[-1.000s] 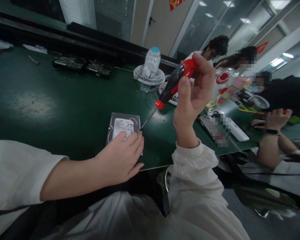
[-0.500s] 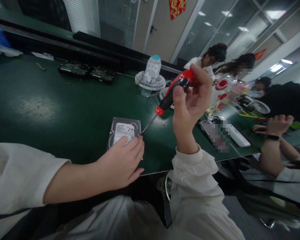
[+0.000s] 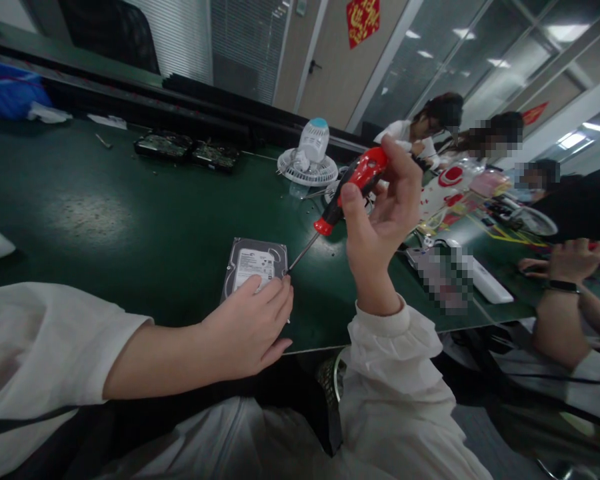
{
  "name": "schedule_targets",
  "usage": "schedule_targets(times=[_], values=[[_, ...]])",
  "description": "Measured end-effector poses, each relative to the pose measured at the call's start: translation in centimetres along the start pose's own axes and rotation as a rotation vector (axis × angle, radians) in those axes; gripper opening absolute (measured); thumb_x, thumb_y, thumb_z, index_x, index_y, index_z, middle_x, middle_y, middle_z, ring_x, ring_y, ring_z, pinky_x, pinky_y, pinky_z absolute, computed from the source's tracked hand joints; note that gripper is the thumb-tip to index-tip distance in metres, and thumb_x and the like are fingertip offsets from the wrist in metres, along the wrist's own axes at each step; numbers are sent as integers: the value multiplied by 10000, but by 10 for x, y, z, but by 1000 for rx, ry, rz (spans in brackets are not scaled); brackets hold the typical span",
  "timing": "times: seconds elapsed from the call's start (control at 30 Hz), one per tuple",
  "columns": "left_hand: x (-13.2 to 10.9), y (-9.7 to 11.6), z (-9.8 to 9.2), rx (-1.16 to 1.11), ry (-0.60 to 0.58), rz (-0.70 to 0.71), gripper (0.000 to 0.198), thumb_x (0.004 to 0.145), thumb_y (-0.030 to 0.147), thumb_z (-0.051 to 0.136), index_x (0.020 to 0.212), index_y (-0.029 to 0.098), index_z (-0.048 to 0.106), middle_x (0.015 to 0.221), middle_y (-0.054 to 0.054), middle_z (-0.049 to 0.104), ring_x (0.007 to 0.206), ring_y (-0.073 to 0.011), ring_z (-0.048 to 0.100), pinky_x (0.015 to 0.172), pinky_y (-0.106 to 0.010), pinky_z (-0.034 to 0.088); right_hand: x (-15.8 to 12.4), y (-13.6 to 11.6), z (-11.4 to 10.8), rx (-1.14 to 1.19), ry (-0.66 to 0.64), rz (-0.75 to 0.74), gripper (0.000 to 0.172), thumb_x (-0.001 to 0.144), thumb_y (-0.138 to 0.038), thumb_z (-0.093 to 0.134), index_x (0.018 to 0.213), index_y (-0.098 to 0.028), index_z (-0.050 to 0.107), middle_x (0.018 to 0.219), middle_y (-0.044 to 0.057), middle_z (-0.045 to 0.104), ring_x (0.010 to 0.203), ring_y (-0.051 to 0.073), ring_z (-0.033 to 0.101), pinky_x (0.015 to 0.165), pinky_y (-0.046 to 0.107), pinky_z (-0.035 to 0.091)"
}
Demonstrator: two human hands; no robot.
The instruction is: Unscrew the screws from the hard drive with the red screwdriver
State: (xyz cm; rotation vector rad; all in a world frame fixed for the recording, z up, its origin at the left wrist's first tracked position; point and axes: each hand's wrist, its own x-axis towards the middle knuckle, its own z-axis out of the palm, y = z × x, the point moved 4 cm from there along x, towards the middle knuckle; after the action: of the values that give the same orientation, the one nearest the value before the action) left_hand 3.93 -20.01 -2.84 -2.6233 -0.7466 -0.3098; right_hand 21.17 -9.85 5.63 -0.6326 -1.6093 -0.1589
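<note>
A hard drive (image 3: 254, 261) with a white label lies on the green table. My left hand (image 3: 253, 323) presses over its near part, fingers across the label and thumb by the near edge, holding it steady. My right hand (image 3: 383, 207) grips a red and black screwdriver (image 3: 347, 190) by the handle, thumb on one side and fingers round the other. The thin shaft slants down to the left. Its tip meets the drive's right edge, just beyond my left fingertips; any screw there is too small to make out.
A small white fan (image 3: 313, 150) stands beyond the drive. Two opened drives or circuit-board units (image 3: 164, 145) lie at the back left, near a blue bag (image 3: 10, 90). On the right are a long white object (image 3: 483, 273) and another person's hands (image 3: 577, 260).
The screwdriver handle has turned in my right hand, so more red faces me, while its tip stays at the drive's edge. The whole view has shifted slightly; my left hand remains on the drive.
</note>
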Motion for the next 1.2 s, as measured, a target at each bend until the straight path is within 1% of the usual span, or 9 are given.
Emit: schedule_targets(times=[0.1, 0.27, 0.37, 0.43, 0.53, 0.73, 0.9, 1.1, 1.2], values=[[0, 0, 0, -3, -17, -3, 619, 1006, 451, 421, 1348, -22, 626, 1384, -256, 633, 1130, -336, 607, 882, -441, 422, 1, 0, -1, -6, 1, -22, 491, 876, -453, 636, 1356, -370, 568, 1280, 15, 593, 1140, 176, 601, 918, 384, 557], [1, 0, -1, -7, -29, 3, 613, 1008, 446, 414, 1352, -14, 625, 1392, -253, 630, 1138, -335, 607, 877, -437, 424, 1, 1, -3, 127, -12, 16, 432, 945, -427, 520, 1373, -377, 557, 1388, 16, 574, 1215, 194, 623, 988, 406, 547], [1, -1, -1, 4, -22, -5, 617, 1003, 455, 425, 1344, -16, 632, 1387, -253, 633, 1138, -334, 604, 881, -432, 420, 2, -1, -5, 98, 7, 26, 380, 952, -456, 512, 1311, -362, 593, 1280, 19, 600, 1166, 176, 632, 999, 392, 541], [0, -2, -1, 7, -21, -9, 626, 1000, 464, 431, 1349, -17, 627, 1389, -257, 631, 1133, -335, 602, 883, -433, 419, 3, -2, -7, 40, 37, 20, 365, 919, -477, 579, 1259, -350, 610, 1207, 13, 592, 1099, 154, 628, 958, 358, 546], [0, -1, 1, 6, -31, -7, 636, 1004, 470, 432, 1367, -19, 610, 1402, -262, 618, 1137, -336, 599, 886, -438, 416, 4, 0, -8, 13, 53, 25, 378, 875, -468, 645, 1229, -339, 615, 1193, 9, 593, 1050, 150, 631, 899, 345, 555], [-1, -1, 0, 10, -27, -2, 628, 1010, 463, 413, 1367, -14, 614, 1402, -256, 621, 1144, -333, 595, 880, -435, 415, 4, 7, -6, 44, -4, 48, 417, 948, -514, 487, 1308, -330, 590, 1242, 52, 658, 1129, 185, 648, 922, 368, 568], [0, -1, 0, 14, -34, -2, 626, 1017, 453, 393, 1374, -14, 608, 1412, -251, 617, 1152, -334, 595, 880, -437, 421, 5, 0, -5, 19, 20, 14, 439, 862, -471, 665, 1271, -319, 612, 1240, 34, 634, 1082, 170, 640, 902, 345, 563], [0, -1, -2, 13, -30, 4, 626, 1025, 441, 379, 1375, -29, 600, 1404, -264, 616, 1145, -339, 602, 869, -440, 428, 5, 3, -2, 77, -17, 1, 415, 957, -519, 449, 1339, -410, 568, 1359, -2, 630, 1158, 193, 674, 1012, 425, 574], [-1, 0, 0, 5, -19, 6, 622, 1018, 443, 401, 1358, -35, 608, 1389, -268, 623, 1135, -344, 605, 858, -444, 434, 5, 0, -3, 40, 1, -9, 393, 928, -495, 535, 1313, -433, 586, 1320, -19, 642, 1143, 180, 655, 989, 402, 568]])
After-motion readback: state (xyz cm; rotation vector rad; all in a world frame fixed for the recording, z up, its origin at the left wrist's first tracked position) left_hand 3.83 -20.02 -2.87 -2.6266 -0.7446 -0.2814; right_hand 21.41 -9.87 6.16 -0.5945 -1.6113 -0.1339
